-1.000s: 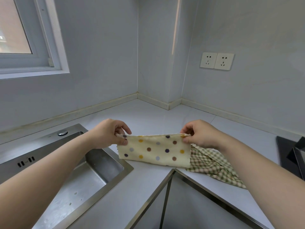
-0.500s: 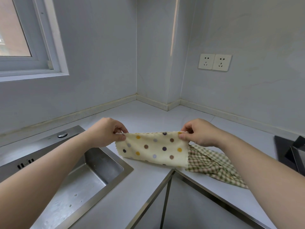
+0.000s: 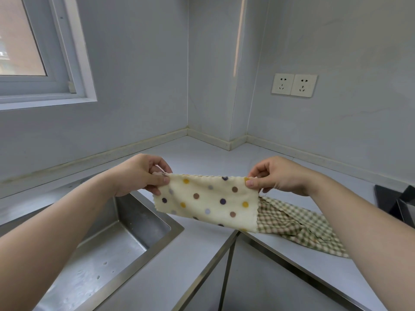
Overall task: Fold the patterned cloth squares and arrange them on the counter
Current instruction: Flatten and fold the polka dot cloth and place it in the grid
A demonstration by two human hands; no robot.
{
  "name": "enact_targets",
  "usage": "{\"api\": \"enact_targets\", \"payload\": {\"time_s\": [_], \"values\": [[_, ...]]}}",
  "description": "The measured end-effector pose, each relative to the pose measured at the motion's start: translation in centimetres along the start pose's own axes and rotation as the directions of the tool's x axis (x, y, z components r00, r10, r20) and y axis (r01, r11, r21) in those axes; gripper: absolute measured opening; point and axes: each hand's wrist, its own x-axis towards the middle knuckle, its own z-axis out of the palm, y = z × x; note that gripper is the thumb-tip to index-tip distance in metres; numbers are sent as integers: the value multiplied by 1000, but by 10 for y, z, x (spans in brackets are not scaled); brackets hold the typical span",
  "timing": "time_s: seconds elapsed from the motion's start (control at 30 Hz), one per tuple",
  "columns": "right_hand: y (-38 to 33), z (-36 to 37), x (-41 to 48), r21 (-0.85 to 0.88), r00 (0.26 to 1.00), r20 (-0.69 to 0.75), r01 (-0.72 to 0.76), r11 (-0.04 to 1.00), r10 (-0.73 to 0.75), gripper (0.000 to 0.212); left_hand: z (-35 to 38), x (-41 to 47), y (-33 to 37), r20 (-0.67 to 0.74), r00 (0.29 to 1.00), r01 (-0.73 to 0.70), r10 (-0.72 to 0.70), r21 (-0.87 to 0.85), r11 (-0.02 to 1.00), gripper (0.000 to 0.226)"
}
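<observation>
A cream cloth with coloured polka dots hangs folded in the air above the counter corner. My left hand pinches its upper left corner and my right hand pinches its upper right corner, so the top edge is stretched level between them. A green-and-cream checked cloth lies crumpled on the grey counter just right of and behind the dotted cloth, partly hidden by it and by my right forearm.
A stainless steel sink is sunk into the counter at the left, below my left forearm. A black hob sits at the right edge. Walls with a double socket and a window close the back.
Both hands have lifted the dotted cloth a little higher, and its lower edge now swings toward me. The checked cloth has not moved.
</observation>
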Motion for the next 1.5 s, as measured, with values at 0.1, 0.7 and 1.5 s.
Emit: {"api": "enact_targets", "payload": {"time_s": [0.1, 0.7, 1.5], "values": [[0, 0, -2, -43, 998, 57, -25, 999, 27, 26, -2, -1, -3, 17, 1000, 8, -8, 22, 1000, 17], [1, 9, 7, -144, 998, -1, -68, 987, 69, 7, 9, 6, -4, -10, 996, 86, -86, 103, 991, 11], [59, 108, 14, -833, 973, -82, 53, 551, -218, 23, 52, 6, -86, -51, 964, -137, 260, 744, 654, 6]]}}
